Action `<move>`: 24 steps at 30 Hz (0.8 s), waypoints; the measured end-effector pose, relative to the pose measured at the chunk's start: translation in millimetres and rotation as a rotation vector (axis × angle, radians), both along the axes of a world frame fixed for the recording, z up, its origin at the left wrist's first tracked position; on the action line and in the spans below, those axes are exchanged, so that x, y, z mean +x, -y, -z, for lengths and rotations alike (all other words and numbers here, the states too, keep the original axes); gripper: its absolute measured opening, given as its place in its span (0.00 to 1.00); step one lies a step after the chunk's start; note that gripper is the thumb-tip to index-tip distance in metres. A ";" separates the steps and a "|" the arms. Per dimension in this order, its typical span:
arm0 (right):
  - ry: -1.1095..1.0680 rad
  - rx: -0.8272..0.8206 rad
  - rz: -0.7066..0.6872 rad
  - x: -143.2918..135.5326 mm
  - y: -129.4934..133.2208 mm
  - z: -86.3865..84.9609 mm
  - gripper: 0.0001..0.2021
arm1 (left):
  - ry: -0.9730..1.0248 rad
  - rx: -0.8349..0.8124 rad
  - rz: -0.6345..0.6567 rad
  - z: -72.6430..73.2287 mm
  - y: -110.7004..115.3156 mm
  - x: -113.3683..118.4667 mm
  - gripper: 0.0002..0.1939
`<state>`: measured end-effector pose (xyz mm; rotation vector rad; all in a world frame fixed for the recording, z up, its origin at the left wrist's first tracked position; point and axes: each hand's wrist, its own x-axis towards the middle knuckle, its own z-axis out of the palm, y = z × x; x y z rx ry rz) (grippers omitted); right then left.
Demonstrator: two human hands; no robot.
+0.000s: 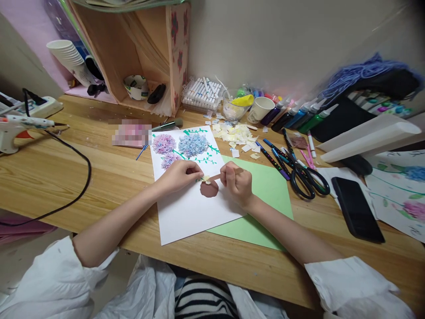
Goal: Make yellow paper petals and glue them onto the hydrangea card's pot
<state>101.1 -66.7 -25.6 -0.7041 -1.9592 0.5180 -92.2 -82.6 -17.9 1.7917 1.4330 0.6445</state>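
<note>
A white sheet of paper [186, 221] lies at an angle in front of me, with pink and blue textured flowers [193, 144] and green stems on its upper half. A round brown patch [209, 189] sits near its middle. My left hand [179, 176] rests on the sheet, thumb and finger pinched at a small pale yellow paper piece [206, 179] just above the patch. My right hand [238, 182] is closed around a flat brown stick [216, 177], whose tip meets the yellow piece. Green paper [265, 190] lies partly under the sheet.
Loose yellow paper scraps [234, 133] lie behind the sheet. To the right are black scissors [307, 181], pens, a phone [357, 208] and paint bottles [312, 119]. A paper cup [261, 109] and marker box [202, 95] stand behind. A glue gun [20, 128] with its cord is left.
</note>
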 end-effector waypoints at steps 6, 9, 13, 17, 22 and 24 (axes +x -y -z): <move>-0.447 -0.257 0.168 8.8 -15.6 3.9 0.22 | -0.006 -0.022 0.009 -3.8 0.0 -0.4 0.19; -0.507 -0.176 0.265 22.1 -41.5 3.6 0.18 | 0.009 -0.044 -0.002 -5.2 0.8 0.2 0.21; -0.328 -0.102 0.327 44.0 -72.8 6.5 0.11 | 0.035 -0.025 -0.050 -4.8 2.3 2.4 0.22; -0.025 -0.081 0.336 50.8 -80.8 12.9 0.09 | 0.041 0.012 -0.113 -3.9 3.9 5.3 0.22; 0.204 -0.055 0.310 42.3 -85.9 20.5 0.05 | 0.037 0.029 -0.147 -3.7 5.8 7.5 0.22; 0.255 -0.064 0.332 40.6 -91.6 22.7 0.04 | 0.042 0.032 -0.156 -3.6 6.2 7.9 0.21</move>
